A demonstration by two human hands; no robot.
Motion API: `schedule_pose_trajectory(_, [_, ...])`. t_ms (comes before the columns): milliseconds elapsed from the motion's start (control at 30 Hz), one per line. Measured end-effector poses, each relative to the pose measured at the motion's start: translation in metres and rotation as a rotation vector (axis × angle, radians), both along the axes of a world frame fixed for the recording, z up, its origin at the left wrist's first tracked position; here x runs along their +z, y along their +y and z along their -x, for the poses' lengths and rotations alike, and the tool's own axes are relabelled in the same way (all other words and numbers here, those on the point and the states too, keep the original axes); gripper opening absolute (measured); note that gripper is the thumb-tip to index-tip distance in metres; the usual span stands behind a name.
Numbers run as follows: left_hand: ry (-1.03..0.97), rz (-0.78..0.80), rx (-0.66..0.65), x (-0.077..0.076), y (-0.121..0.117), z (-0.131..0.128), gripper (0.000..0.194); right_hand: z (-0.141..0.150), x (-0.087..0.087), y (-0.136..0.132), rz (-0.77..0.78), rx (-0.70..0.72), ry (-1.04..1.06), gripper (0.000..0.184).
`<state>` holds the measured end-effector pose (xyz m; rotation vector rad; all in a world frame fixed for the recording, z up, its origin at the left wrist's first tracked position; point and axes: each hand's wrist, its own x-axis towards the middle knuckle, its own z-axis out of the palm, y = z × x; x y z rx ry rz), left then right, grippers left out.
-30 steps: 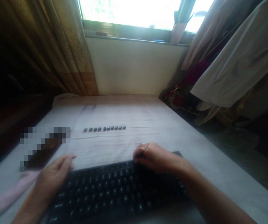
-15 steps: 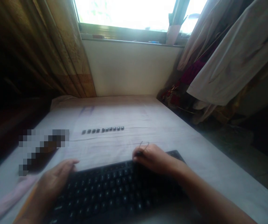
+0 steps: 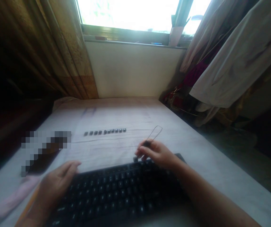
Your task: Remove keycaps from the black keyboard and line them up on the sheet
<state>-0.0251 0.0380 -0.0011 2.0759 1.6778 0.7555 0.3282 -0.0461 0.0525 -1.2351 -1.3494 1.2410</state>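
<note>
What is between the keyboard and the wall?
In the head view: a row of small dark keycaps on the cloth and, by the keyboard, the right hand holding a wire loop.

Bright window (image 3: 130, 14), cream wall (image 3: 133, 69), patterned gold curtain (image 3: 66, 47)

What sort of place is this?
Likely a room in a home, perhaps a bedroom: a patterned curtain beside a bright window, clothes hanging on the right, and a pale cloth under the keyboard.
</note>
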Motion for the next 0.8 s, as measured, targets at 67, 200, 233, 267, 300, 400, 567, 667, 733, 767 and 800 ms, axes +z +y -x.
schedule_pose_trajectory(67, [0.044,-0.121,-0.036,0.008,-0.003,-0.004,0.047,0.008,0.008,-0.004,-0.046,0.016,-0.042,0.024])
schedule_pose_trajectory(200, [0.008,-0.256,-0.195,0.026,-0.024,-0.028,0.036,0.026,0.026,-0.009,-0.157,0.034,-0.135,0.015])
schedule_pose_trajectory(233, [-0.006,-0.219,-0.251,0.030,-0.032,-0.036,0.033,0.031,0.030,-0.009,-0.195,0.036,-0.165,0.014])
schedule_pose_trajectory(267, [-0.032,-0.185,-0.287,0.033,-0.040,-0.044,0.031,0.036,0.033,-0.010,-0.236,0.042,-0.206,0.013])
schedule_pose_trajectory(300, [-0.053,-0.139,-0.325,0.036,-0.048,-0.051,0.029,0.041,0.036,-0.009,-0.278,0.049,-0.255,0.013])
schedule_pose_trajectory(400, [-0.118,0.012,-0.358,0.043,-0.065,-0.066,0.031,0.058,0.039,-0.009,-0.377,0.080,-0.365,0.014])
schedule_pose_trajectory(567, [-0.313,0.295,-0.357,0.051,-0.073,-0.069,0.027,0.081,0.035,-0.009,-0.434,0.160,-0.357,0.013])
schedule_pose_trajectory(667, [-0.485,0.426,-0.385,0.050,-0.072,-0.069,0.024,0.088,0.031,-0.010,-0.448,0.164,-0.365,0.013])
schedule_pose_trajectory(733, [-0.554,0.481,-0.374,0.047,-0.071,-0.069,0.024,0.090,0.029,-0.010,-0.463,0.149,-0.364,0.012])
schedule_pose_trajectory(767, [-0.581,0.509,-0.364,0.045,-0.070,-0.069,0.024,0.090,0.028,-0.010,-0.470,0.135,-0.362,0.012])
schedule_pose_trajectory(800, [-0.606,0.541,-0.355,0.044,-0.070,-0.069,0.024,0.090,0.027,-0.009,-0.488,0.107,-0.357,0.012])
